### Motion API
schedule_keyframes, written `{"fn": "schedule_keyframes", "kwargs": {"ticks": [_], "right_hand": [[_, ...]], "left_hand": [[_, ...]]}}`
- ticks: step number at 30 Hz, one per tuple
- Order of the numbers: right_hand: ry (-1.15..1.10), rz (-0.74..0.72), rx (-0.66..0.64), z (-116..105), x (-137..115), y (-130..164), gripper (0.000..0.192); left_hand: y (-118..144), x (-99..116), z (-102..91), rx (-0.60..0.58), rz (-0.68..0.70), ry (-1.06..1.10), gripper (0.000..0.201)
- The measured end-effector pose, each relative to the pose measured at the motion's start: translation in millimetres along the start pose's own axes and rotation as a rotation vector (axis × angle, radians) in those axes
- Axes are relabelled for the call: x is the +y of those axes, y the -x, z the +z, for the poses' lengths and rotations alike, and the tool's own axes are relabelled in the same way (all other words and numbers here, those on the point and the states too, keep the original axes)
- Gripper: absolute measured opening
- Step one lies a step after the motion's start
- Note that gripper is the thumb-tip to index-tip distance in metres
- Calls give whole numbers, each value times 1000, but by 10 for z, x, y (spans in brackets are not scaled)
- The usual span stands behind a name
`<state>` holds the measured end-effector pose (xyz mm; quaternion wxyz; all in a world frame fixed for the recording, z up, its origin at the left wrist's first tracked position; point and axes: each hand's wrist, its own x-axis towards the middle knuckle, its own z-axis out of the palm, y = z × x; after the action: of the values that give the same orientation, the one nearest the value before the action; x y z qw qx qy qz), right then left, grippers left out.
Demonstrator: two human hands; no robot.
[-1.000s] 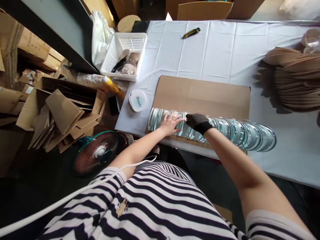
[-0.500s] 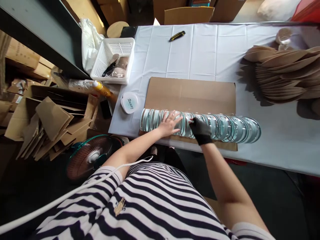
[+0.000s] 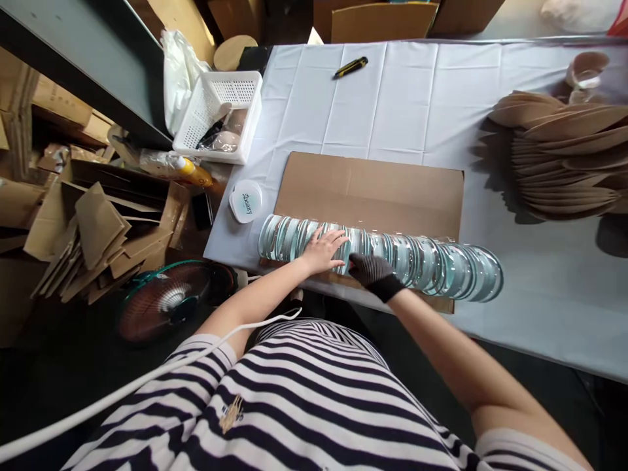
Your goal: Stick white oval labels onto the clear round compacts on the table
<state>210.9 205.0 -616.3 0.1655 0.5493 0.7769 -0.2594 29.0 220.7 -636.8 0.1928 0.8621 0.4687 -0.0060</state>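
A long row of round, shiny, teal-edged clear discs [image 3: 422, 265], stacked face to face on their sides, lies along the table's near edge. My left hand [image 3: 324, 250], bare, rests on top of the row left of its middle, fingers spread. My right hand [image 3: 371, 269], in a black glove, is closed against the near side of the row, just right of my left hand. Its fingertips are hidden, so whatever it may pinch cannot be made out. Under the row lies a flat cardboard sheet [image 3: 367, 190].
A white lidded case [image 3: 246, 201] sits left of the row. Behind it stands a white basket [image 3: 252, 124] with bagged items. A yellow-black utility knife [image 3: 350, 67] lies at the back. Stacked beige pads [image 3: 564, 157] are on the right. A fan [image 3: 171, 301] stands below left.
My right hand has moved left along the row, closer to my left hand. My left hand still lies on the discs. The camera view has shifted slightly.
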Motion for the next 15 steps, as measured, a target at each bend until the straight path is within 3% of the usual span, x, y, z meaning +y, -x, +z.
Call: {"fn": "schedule_keyframes", "kwargs": {"ticks": [4,7,9,12,15], "right_hand": [[-90,31,-51,728,-114,262,40],[-131,44,-52,936,-166,222,42],[-139,65,-125,913,-143,225,37],[-175,61,-240,688,22,305,29],[-205,90,-110,275,349,313,32]], "left_hand": [[26,4,38,17,-10,-7,71],[53,23,22,-1,-19,-2,71],[58,67,-8,-21,-47,0,71],[29,193,-35,-19,-66,0,74],[-44,360,5,-6,10,-5,78]]}}
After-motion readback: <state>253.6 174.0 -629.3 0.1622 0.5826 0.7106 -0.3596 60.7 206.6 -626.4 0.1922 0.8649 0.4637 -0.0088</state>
